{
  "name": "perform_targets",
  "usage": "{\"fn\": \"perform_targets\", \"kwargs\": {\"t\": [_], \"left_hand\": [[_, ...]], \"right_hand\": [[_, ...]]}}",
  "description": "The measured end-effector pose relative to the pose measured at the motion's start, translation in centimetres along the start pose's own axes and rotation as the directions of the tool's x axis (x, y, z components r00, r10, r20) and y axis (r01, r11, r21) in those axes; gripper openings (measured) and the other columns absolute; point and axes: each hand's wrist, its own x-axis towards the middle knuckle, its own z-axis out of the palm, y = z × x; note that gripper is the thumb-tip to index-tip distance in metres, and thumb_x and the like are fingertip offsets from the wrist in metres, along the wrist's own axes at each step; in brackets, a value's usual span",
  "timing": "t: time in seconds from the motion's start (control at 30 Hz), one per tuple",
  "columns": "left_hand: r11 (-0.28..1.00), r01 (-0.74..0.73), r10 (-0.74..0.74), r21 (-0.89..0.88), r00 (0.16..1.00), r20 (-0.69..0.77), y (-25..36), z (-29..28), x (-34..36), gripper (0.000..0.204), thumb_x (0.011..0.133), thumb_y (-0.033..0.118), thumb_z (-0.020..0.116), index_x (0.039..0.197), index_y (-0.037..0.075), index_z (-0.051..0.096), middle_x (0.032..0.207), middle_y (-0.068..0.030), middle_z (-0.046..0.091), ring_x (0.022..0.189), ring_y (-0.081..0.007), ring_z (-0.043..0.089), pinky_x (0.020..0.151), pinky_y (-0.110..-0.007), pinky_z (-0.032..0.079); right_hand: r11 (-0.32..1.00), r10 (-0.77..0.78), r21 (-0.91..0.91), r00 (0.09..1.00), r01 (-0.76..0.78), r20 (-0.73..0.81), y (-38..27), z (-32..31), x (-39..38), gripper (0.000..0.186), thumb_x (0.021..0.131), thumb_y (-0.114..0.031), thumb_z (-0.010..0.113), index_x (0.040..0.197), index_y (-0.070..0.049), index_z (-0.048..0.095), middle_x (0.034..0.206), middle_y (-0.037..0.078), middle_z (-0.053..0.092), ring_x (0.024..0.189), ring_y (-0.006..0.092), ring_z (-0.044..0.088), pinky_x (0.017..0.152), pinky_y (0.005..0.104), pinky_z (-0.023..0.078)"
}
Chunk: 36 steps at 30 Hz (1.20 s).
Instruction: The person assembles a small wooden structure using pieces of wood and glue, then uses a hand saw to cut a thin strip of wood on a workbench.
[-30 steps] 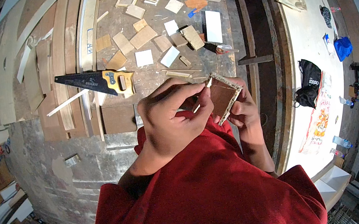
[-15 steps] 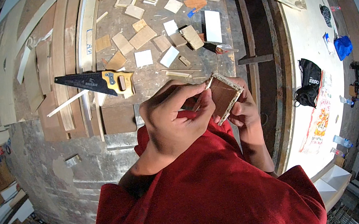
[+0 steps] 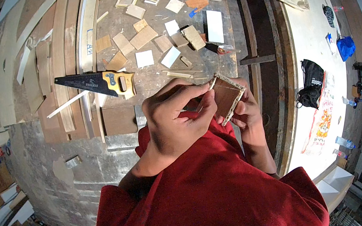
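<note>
My right hand (image 3: 244,110) holds a small open wooden box (image 3: 227,97) with pale edge strips and a brown inner panel, tilted in front of my chest. My left hand (image 3: 174,116) reaches across to it, fingers pinched together at the box's left edge, on something thin that I cannot make out. Both forearms come out of red sleeves (image 3: 205,196) that fill the lower middle of the view.
A workbench (image 3: 113,139) lies beyond my hands. On it rest a hand saw (image 3: 98,81) with a yellow handle, long wooden slats (image 3: 59,52) at the left, and several small plywood pieces and frames (image 3: 160,24) at the top. A black bag (image 3: 311,82) lies right.
My left hand has shifted slightly at the box's edge, and the box has tilted a little. Nothing else moved.
</note>
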Motion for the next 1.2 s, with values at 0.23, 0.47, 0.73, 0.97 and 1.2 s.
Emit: {"fn": "perform_targets", "kwargs": {"t": [0.23,0.47,0.73,0.97,1.2], "left_hand": [[1.000,-0.014,0.013,0.011,0.999,0.052,-0.6,-0.3,0.2,0.023,0.070,-0.005,0.077,0.092,0.001,0.073,0.080,-0.0105,0.071,0.069,-0.0215,0.072,0.063,-0.030,0.056],[1.000,-0.012,0.011,0.020,0.996,0.087,-0.5,-0.5,0.7,0.023,0.071,-0.005,0.077,0.092,0.000,0.073,0.080,-0.0109,0.071,0.069,-0.0209,0.072,0.062,-0.030,0.056],[1.000,0.008,-0.009,0.004,0.996,0.087,-0.5,-0.4,1.1,0.020,0.073,-0.005,0.076,0.093,-0.001,0.073,0.081,-0.0112,0.072,0.069,-0.0182,0.073,0.060,-0.027,0.057],[0.958,0.227,-0.205,-0.177,0.969,0.136,-0.6,-0.6,1.0,0.015,0.084,0.006,0.078,0.094,-0.004,0.073,0.081,-0.0078,0.072,0.070,-0.0074,0.065,0.059,-0.021,0.051],[0.925,0.314,-0.273,-0.213,0.941,0.199,-1.4,-1.5,1.4,0.020,0.090,0.016,0.074,0.099,-0.002,0.073,0.083,-0.0086,0.073,0.070,-0.0087,0.069,0.056,-0.022,0.055]], "right_hand": [[0.999,-0.020,0.026,0.999,0.021,-0.035,0.4,-0.4,0.2,0.085,0.068,-0.026,0.093,0.132,0.006,0.049,0.129,0.022,0.060,0.119,0.0296,0.061,0.105,0.0438,0.047],[0.999,0.026,0.017,0.997,-0.027,0.066,0.0,0.1,0.7,0.079,0.070,-0.026,0.091,0.130,0.006,0.051,0.127,0.022,0.061,0.117,0.0303,0.062,0.104,0.0435,0.047],[0.998,0.006,0.067,1.000,-0.006,0.005,0.1,0.2,0.9,0.077,0.072,-0.024,0.090,0.130,0.005,0.050,0.127,0.021,0.060,0.117,0.0316,0.062,0.105,0.0440,0.047],[0.975,0.088,0.199,0.994,-0.100,0.066,0.4,-1.5,1.1,0.068,0.075,-0.019,0.085,0.129,-0.001,0.048,0.124,0.021,0.059,0.109,0.0350,0.065,0.079,0.0485,0.064],[0.955,0.064,0.283,0.993,-0.089,0.098,0.8,-1.2,1.1,0.066,0.077,-0.018,0.083,0.129,-0.002,0.046,0.123,0.022,0.059,0.099,0.0381,0.068,0.062,0.0506,0.065]]}}
